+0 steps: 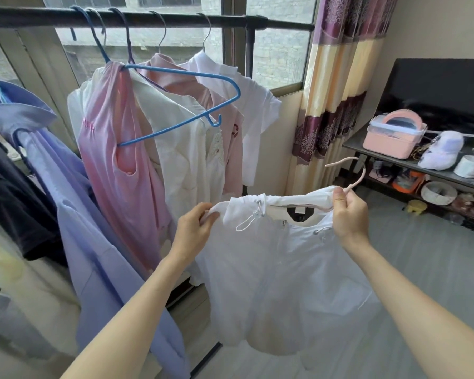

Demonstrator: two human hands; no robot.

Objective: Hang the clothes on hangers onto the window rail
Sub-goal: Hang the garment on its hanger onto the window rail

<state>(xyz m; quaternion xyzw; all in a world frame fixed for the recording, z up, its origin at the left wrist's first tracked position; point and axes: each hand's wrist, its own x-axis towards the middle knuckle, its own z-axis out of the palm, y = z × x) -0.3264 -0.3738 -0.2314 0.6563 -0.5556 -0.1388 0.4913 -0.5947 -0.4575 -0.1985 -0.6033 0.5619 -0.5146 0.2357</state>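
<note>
Fingers [340, 198] pinch white garment [271, 269], apparently on hanger [359, 176].

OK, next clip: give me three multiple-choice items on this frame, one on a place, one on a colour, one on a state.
1. Where is the pink box?
A. On the floor
B. On the dark shelf unit at right
C. On the rail

2. What colour is the hanger with one arm sticking out bare from the pink top?
A. Blue
B. Black
C. Yellow

3. What is the state of the white garment?
A. Hung on the rail
B. Lying on the floor
C. Held in both hands on a pale pink hanger

Answers: 1 B, it sits on the shelf unit's top surface; 2 A, the blue hanger juts out; 3 C, left hand and right hand grip it, its hanger hook off the rail.
</note>
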